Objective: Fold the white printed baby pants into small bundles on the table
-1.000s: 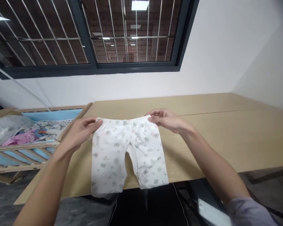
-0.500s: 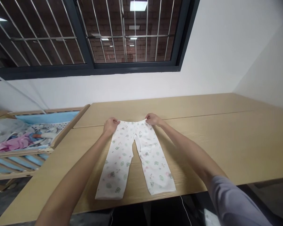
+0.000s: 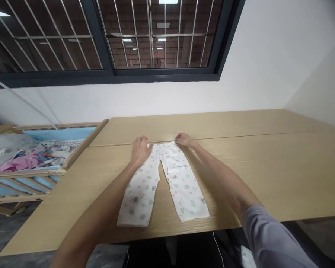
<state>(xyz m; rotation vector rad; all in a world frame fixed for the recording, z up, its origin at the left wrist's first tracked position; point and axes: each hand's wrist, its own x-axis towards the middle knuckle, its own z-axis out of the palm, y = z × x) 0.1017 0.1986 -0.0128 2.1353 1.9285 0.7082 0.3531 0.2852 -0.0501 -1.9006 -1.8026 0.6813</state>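
Note:
White baby trousers (image 3: 184, 186) with a small green and pink print lie flat on the wooden table (image 3: 254, 167), waistband away from me and legs spread toward me. My left hand (image 3: 141, 150) rests over the waistband's left corner, thumb apart from the fingers, covering that corner. At the opposite corner, the fingertips of my right hand (image 3: 183, 139) pinch the waistband's edge.
To the left stands a wooden cot (image 3: 69, 158) with blue lining, holding pink and white clothes (image 3: 24, 162) and a pale plastic bag. Behind the table are a white wall (image 3: 156, 98) and a barred window. White cables hang below the front edge.
My left hand has moved right and inward from the waistband's outer corner, and its pinch has loosened. My right hand stays at its corner. The view has shifted slightly.

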